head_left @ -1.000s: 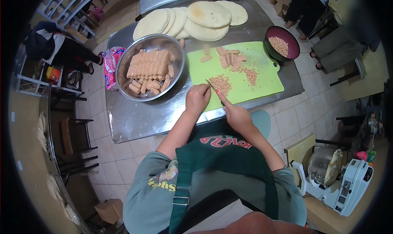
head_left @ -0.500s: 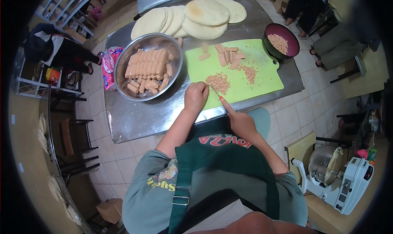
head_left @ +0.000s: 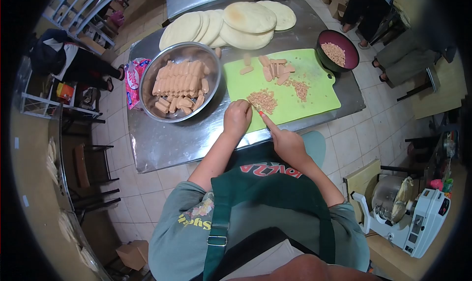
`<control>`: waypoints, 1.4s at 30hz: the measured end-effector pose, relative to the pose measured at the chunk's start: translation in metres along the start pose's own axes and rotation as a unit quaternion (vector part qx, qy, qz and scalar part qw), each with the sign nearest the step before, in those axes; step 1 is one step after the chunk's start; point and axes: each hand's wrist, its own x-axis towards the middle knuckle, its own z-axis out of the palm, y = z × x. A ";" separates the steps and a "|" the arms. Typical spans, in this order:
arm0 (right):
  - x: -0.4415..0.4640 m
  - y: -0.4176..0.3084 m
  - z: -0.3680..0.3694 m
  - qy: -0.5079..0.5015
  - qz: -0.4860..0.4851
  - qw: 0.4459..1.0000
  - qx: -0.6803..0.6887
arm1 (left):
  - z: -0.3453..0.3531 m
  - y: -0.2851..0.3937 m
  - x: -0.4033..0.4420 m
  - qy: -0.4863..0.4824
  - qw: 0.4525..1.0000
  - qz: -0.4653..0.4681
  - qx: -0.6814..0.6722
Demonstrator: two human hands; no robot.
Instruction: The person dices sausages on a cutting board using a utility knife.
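though diced, sausage (head_left: pixel 263 101) beside left hand (head_left: pixel 238 117)

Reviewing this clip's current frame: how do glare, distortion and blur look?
Head view: strong wide-angle curvature, with dark corners; head view: whitish glare on the bare front part of the steel table; head view: a murky blur above the grey trousers at upper right; head view: left hand and right hand reasonably clear, though fine detail is small.

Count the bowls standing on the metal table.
2: a steel bowl left of the green cutting board, and a dark bowl by the board's far right corner.
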 end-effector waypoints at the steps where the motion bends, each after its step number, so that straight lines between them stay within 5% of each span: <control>1: 0.001 0.000 0.001 -0.002 -0.004 1.000 -0.009 | 0.000 0.000 0.000 -0.002 1.000 -0.002 0.001; 16: -0.017 0.004 -0.013 -0.107 0.070 0.990 0.053 | -0.002 -0.008 0.001 -0.007 0.995 -0.076 -0.071; 25: -0.007 0.001 -0.008 0.002 0.027 1.000 0.010 | 0.001 -0.009 -0.001 0.003 0.986 -0.134 -0.098; 42: -0.012 0.002 0.001 -0.081 0.051 0.994 0.054 | -0.003 -0.004 0.001 0.004 0.982 -0.153 -0.113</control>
